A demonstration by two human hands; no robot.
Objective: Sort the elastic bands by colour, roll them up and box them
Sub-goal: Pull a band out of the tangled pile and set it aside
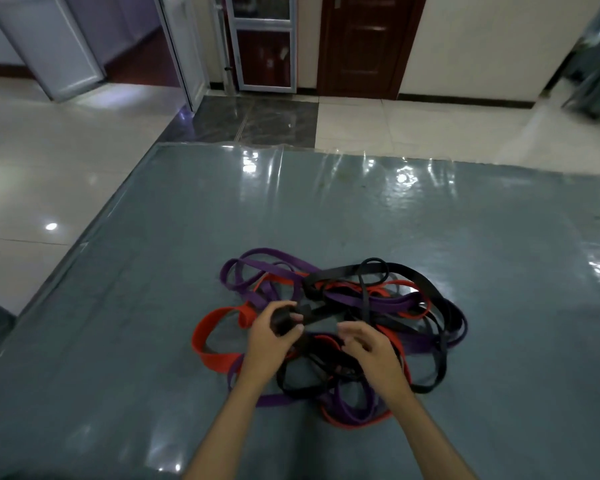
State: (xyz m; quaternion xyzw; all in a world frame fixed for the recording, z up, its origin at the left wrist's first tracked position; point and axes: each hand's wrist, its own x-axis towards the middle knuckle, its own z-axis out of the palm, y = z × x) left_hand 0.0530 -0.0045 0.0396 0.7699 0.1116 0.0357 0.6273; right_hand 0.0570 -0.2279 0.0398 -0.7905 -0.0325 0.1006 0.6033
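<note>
Head view
Counter [326,209]: grey-blue, under a glossy clear sheet that throws back ceiling lights; it fills the lower picture, far edge at 12 o'clock.
Tangle of elastic bands [333,327]: one loose heap on the counter, near the person's edge, colours mixed and looped through each other.
Purple bands [257,268]: loops at 11 o'clock of the heap, more strands crossing the middle and along the 6 o'clock side.
Red bands [208,327]: a wide loop sticks out at 9 o'clock; other red strands run through the centre and curve round the 5 o'clock edge.
Black bands [406,271]: mostly at 1 to 3 o'clock, with thinner loops at the heap's near middle.
Black roll [282,322]: a small coil of black band, its free tail leading off toward 2 o'clock into the heap.
Left hand [271,341]: above the heap's 9 o'clock side, fingers and thumb curled round the black roll, grasping it.
Right hand [368,348]: over the heap's centre, just beside the left hand at its 3 o'clock, fingers loosely bent and apart, released, nothing seen in its grasp.
Floor [49,161]: pale shiny tiles at 9 to 12 o'clock.
Dark wooden door [364,43]: at 12 o'clock, beside white-framed glazed doors [264,43].
</note>
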